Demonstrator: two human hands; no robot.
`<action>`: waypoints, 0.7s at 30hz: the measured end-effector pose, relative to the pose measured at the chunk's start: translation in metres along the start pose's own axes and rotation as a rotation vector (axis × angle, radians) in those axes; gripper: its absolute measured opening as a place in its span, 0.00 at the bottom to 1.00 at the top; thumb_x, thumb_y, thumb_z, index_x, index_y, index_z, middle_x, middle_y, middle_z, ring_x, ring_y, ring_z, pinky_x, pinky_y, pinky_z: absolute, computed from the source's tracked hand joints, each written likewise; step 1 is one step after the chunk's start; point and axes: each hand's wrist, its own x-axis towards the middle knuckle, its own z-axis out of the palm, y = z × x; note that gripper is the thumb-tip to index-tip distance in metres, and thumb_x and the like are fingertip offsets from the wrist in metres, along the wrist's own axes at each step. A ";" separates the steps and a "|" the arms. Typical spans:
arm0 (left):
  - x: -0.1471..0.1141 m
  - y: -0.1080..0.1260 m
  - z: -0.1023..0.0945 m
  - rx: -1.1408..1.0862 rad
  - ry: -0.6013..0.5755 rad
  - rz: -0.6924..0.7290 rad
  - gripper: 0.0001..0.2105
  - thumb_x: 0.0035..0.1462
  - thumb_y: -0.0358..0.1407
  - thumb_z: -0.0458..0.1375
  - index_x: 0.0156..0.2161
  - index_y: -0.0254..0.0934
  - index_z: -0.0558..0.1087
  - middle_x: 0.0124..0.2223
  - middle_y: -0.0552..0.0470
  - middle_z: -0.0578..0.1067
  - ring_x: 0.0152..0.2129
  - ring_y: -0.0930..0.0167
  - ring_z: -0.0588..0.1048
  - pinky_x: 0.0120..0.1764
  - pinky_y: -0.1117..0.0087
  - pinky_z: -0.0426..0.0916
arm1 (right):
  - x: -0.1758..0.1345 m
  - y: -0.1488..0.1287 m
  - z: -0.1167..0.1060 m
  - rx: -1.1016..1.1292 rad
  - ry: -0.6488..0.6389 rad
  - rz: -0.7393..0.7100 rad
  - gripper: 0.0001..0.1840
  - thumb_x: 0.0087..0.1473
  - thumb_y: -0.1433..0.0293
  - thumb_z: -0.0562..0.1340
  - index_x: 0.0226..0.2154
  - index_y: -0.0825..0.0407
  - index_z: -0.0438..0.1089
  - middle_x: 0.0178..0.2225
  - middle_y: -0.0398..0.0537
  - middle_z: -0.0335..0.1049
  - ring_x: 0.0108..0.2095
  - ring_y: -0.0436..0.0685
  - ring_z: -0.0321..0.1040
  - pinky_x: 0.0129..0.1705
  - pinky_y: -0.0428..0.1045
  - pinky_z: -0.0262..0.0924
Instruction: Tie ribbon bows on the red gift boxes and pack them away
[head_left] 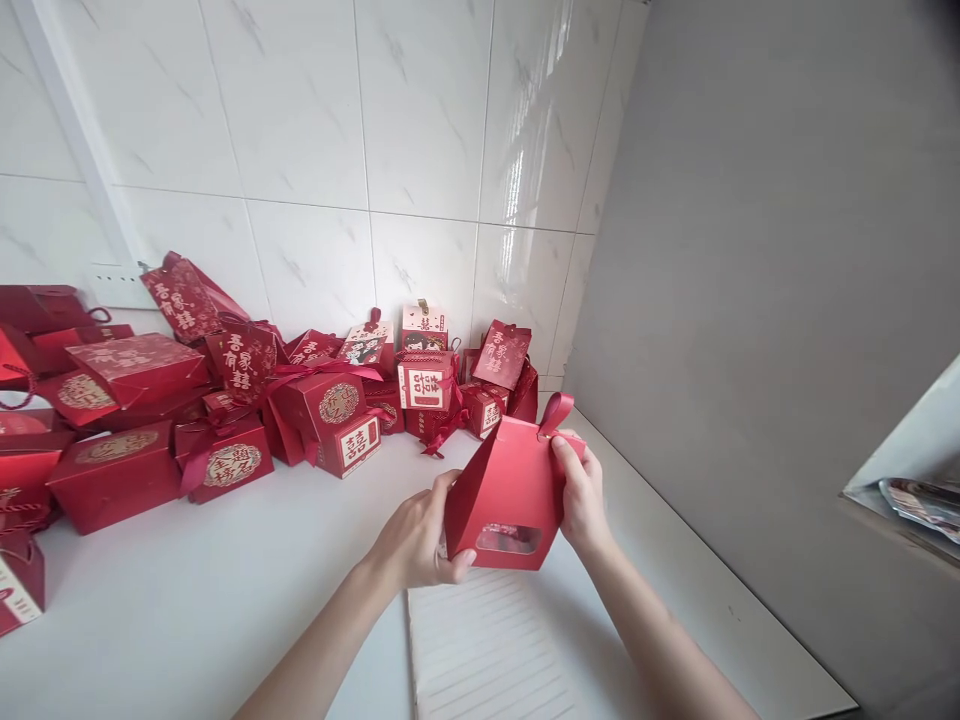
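Between my two hands is a red gift box with sloping sides, a ribbon loop at its top and a clear window low on the face toward me. My left hand grips its lower left corner, thumb along the bottom edge. At the upper right edge, just below the ribbon, my right hand holds on with its thumb on the front. Something dark red shows dimly through the window. The box is raised above a lined paper pad, and its back is hidden.
Several red and cream gift boxes, some tied with ribbon, are heaped along the tiled wall at the left and back of the white table. A grey panel bounds the right side. Plastic-wrapped items sit in a niche there.
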 end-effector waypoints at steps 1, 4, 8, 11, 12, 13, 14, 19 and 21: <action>0.000 0.000 0.000 0.001 -0.002 -0.004 0.31 0.47 0.51 0.48 0.52 0.38 0.47 0.38 0.46 0.73 0.33 0.58 0.75 0.32 0.59 0.69 | 0.000 0.000 0.000 -0.004 0.004 0.001 0.20 0.41 0.53 0.69 0.24 0.51 0.66 0.26 0.40 0.61 0.26 0.50 0.57 0.27 0.44 0.54; 0.000 0.000 0.000 0.003 -0.009 -0.009 0.30 0.47 0.50 0.49 0.52 0.38 0.47 0.37 0.47 0.73 0.32 0.58 0.75 0.32 0.60 0.69 | 0.001 0.000 0.000 -0.014 0.008 0.020 0.21 0.41 0.53 0.69 0.22 0.52 0.63 0.25 0.39 0.60 0.25 0.50 0.56 0.26 0.44 0.54; -0.001 -0.001 0.002 -0.013 0.001 0.013 0.31 0.47 0.50 0.49 0.53 0.38 0.46 0.38 0.46 0.73 0.32 0.59 0.75 0.31 0.60 0.69 | 0.001 0.000 -0.001 -0.017 0.003 0.044 0.23 0.40 0.54 0.69 0.20 0.52 0.60 0.23 0.38 0.58 0.23 0.48 0.54 0.24 0.44 0.52; -0.001 -0.002 0.003 -0.019 0.020 0.037 0.32 0.47 0.51 0.49 0.54 0.37 0.46 0.38 0.46 0.73 0.31 0.59 0.75 0.31 0.60 0.70 | 0.001 0.002 -0.003 -0.022 -0.002 0.052 0.23 0.40 0.53 0.69 0.21 0.52 0.61 0.24 0.39 0.59 0.24 0.49 0.55 0.25 0.44 0.53; -0.001 -0.002 0.003 -0.021 0.027 0.046 0.32 0.47 0.51 0.50 0.54 0.37 0.46 0.37 0.46 0.73 0.31 0.60 0.75 0.30 0.60 0.70 | 0.000 0.002 -0.004 -0.026 -0.002 0.054 0.22 0.40 0.53 0.69 0.22 0.52 0.61 0.24 0.39 0.60 0.24 0.49 0.56 0.25 0.44 0.53; -0.001 -0.002 0.003 -0.023 0.034 0.055 0.32 0.48 0.50 0.50 0.54 0.37 0.47 0.37 0.46 0.73 0.31 0.60 0.75 0.30 0.60 0.70 | 0.000 0.002 -0.004 -0.030 0.000 0.054 0.22 0.39 0.53 0.69 0.22 0.52 0.61 0.24 0.39 0.60 0.24 0.49 0.56 0.26 0.44 0.54; -0.001 -0.002 0.003 -0.025 0.043 0.064 0.32 0.48 0.50 0.50 0.54 0.37 0.47 0.36 0.47 0.74 0.30 0.60 0.75 0.30 0.61 0.70 | 0.000 0.002 -0.004 -0.033 0.001 0.053 0.23 0.39 0.53 0.69 0.22 0.52 0.62 0.24 0.39 0.60 0.24 0.49 0.56 0.26 0.44 0.53; -0.001 -0.002 0.004 -0.029 0.078 0.102 0.32 0.47 0.48 0.53 0.54 0.36 0.50 0.35 0.46 0.74 0.28 0.61 0.75 0.27 0.62 0.69 | -0.001 -0.002 -0.002 -0.032 -0.005 0.052 0.25 0.40 0.52 0.68 0.20 0.52 0.58 0.22 0.38 0.57 0.22 0.48 0.54 0.24 0.44 0.52; -0.002 -0.002 0.004 -0.027 0.082 0.107 0.31 0.47 0.47 0.53 0.54 0.36 0.50 0.34 0.47 0.74 0.27 0.60 0.75 0.27 0.61 0.70 | 0.000 -0.002 -0.001 -0.039 -0.010 0.054 0.25 0.40 0.52 0.69 0.20 0.52 0.58 0.21 0.38 0.57 0.22 0.48 0.53 0.24 0.44 0.53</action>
